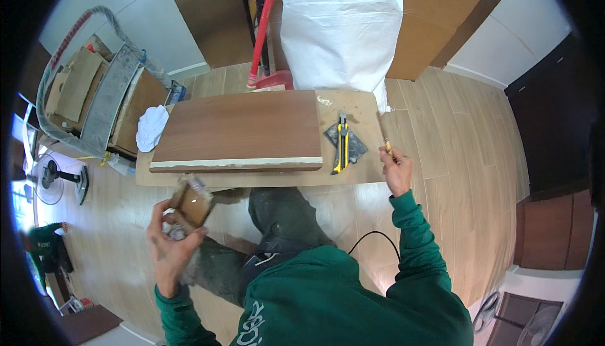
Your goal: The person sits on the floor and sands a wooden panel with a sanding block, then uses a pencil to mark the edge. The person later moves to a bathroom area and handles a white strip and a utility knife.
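Observation:
My left hand (pixel 175 251) is closed around a small, worn, open-topped brown box (pixel 194 206), held just off the near edge of the work surface. What is inside it is hard to make out. Over the right edge, my right hand (pixel 396 171) pinches a thin tool with a yellowish wooden handle (pixel 389 149); its kind does not show clearly. Between my hands lies a brown wood-grain panel (pixel 239 125) with a pale strip along its near edge. To its right, a yellow and black utility knife (pixel 341 143) rests on a dark flat piece (pixel 357 147).
The work surface (pixel 372 173) is a tan board. A white cloth (pixel 152 128) lies at its left end. Behind it stand a large white sack (pixel 340 24) and a red-handled tool (pixel 262 31). A loaded trolley (pixel 110 100) is at left, with another person (pixel 44 245) farther off.

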### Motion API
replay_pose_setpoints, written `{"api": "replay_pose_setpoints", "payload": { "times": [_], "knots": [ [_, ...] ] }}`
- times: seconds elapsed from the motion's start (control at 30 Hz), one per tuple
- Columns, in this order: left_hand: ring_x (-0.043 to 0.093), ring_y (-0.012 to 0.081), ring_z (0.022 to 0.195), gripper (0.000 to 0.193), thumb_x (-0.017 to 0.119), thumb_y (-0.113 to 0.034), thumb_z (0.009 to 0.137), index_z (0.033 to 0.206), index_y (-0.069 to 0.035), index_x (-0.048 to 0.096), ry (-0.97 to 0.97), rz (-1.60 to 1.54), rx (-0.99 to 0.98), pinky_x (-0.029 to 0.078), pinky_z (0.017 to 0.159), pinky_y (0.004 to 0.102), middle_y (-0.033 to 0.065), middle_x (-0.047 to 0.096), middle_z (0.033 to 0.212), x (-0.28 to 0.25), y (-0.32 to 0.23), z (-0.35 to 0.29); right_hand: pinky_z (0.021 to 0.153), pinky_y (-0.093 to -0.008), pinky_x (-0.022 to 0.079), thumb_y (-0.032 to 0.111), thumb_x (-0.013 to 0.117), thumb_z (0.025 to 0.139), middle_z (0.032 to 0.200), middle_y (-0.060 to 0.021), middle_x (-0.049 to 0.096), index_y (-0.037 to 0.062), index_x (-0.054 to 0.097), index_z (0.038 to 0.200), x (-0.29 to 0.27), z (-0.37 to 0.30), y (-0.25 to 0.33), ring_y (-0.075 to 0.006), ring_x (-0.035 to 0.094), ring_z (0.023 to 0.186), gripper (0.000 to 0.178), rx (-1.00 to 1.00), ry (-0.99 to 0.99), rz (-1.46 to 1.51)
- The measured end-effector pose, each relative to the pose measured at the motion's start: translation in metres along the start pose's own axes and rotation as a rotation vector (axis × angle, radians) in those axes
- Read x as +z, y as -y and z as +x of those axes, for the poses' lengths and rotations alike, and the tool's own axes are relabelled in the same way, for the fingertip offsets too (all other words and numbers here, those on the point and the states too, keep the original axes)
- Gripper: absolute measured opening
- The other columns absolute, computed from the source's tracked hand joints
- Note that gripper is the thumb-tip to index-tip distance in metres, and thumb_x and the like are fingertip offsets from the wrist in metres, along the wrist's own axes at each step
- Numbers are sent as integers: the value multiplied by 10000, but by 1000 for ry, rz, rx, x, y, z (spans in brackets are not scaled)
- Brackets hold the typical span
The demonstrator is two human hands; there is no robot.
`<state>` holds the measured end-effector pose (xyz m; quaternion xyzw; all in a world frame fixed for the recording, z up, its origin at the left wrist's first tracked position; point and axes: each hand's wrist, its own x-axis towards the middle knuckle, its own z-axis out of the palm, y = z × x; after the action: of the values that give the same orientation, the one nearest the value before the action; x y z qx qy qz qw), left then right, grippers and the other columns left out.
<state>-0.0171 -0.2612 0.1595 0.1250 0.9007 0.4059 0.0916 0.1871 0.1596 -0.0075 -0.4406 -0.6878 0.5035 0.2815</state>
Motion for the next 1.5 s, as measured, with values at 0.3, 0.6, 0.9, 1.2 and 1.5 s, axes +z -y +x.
{"api": "replay_pose_setpoints", "payload": {
  "times": [0.3, 0.6, 0.9, 1.2, 1.5],
  "knots": [
    [667, 247, 894, 708, 845, -218, 613, 1195, 22, 520, 290, -275, 221, 515, 791, 347, 159, 677, 935, 172, -98, -26, 440, -233, 345, 162, 656, 852, 713, -53, 644, -13, 686, 943, 4, 52, -12, -78, 471, 494, 201, 204, 214, 288],
    [687, 304, 855, 659, 786, -245, 663, 1188, 32, 501, 401, -60, 77, 525, 745, 371, 230, 673, 939, 257, -120, 3, 394, -220, 281, 251, 688, 882, 814, -67, 656, 10, 649, 968, -14, 27, 32, -75, 441, 452, 260, 427, 637, 659],
    [681, 345, 884, 740, 785, -258, 663, 1262, 34, 463, 439, -147, 145, 524, 776, 389, 267, 661, 952, 277, -128, 14, 383, -209, 292, 180, 679, 873, 797, -50, 612, 13, 627, 990, -19, 41, 33, -78, 434, 439, 211, 378, 573, 599],
    [646, 207, 754, 794, 863, -269, 639, 1291, 35, 528, 303, -158, 237, 514, 747, 327, 105, 641, 759, 191, -98, 21, 374, -244, 242, 161, 694, 836, 785, -73, 625, -4, 630, 890, -23, 91, 6, -87, 397, 414, 185, 405, 169, 645],
    [617, 123, 693, 509, 805, -190, 715, 1175, -41, 648, 49, -214, -92, 507, 669, 280, 53, 636, 728, 28, -28, 25, 417, -239, 303, 192, 686, 848, 797, -17, 655, 35, 700, 1011, 27, 132, -68, -50, 419, 497, 226, 356, 127, 457]
  ]
}}
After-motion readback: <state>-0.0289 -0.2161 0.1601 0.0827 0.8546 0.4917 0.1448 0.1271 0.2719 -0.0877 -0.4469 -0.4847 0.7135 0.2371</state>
